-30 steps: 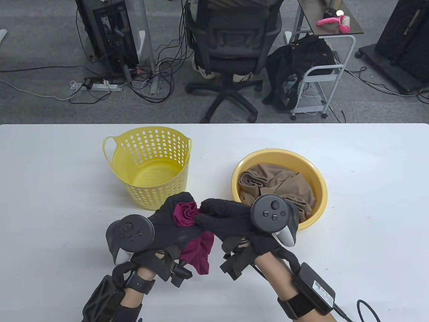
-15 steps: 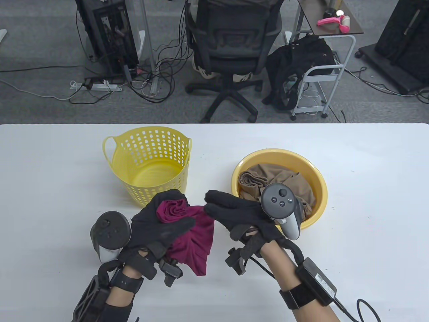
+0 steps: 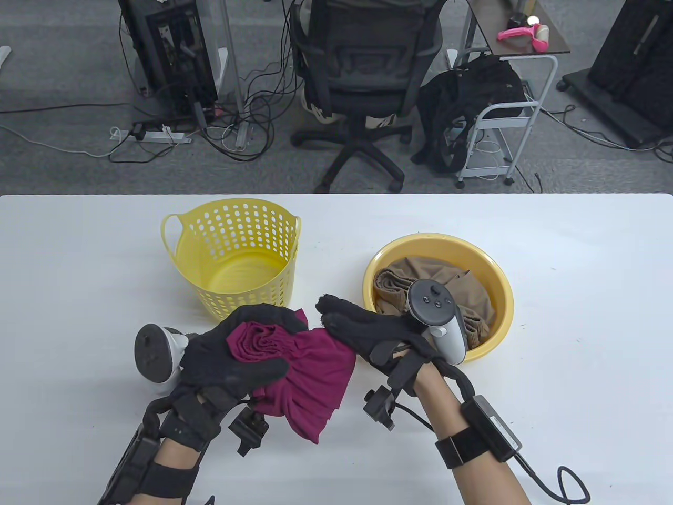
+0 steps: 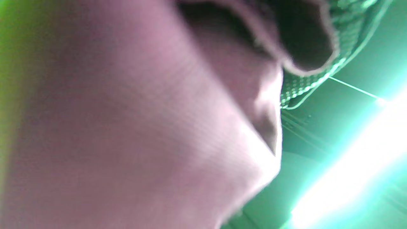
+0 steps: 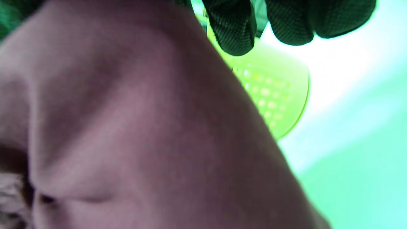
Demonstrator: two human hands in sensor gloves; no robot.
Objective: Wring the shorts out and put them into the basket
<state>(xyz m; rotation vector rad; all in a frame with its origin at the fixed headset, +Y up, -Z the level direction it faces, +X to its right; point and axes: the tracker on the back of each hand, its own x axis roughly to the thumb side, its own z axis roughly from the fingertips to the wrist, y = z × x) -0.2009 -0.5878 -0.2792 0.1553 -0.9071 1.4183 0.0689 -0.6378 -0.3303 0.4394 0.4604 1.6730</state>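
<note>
**Shorts unwinding, basket not yet reached**

Table view: maroon shorts (image 3: 310, 376) sit between both hands, the left hand (image 3: 236, 350) curled round the bunched end, the right hand (image 3: 368, 326) with fingers nearly straight on the other edge. Basket (image 3: 234, 258) beyond the left hand holds nothing; brown cloth waits in the basin (image 3: 473, 263). A second ago the fabric was twisted tight; it has since loosened.

Left wrist view: blurred fabric (image 4: 133, 133).

Right wrist view: fabric, fingertips (image 5: 235, 28), basket (image 5: 276, 95).
</note>
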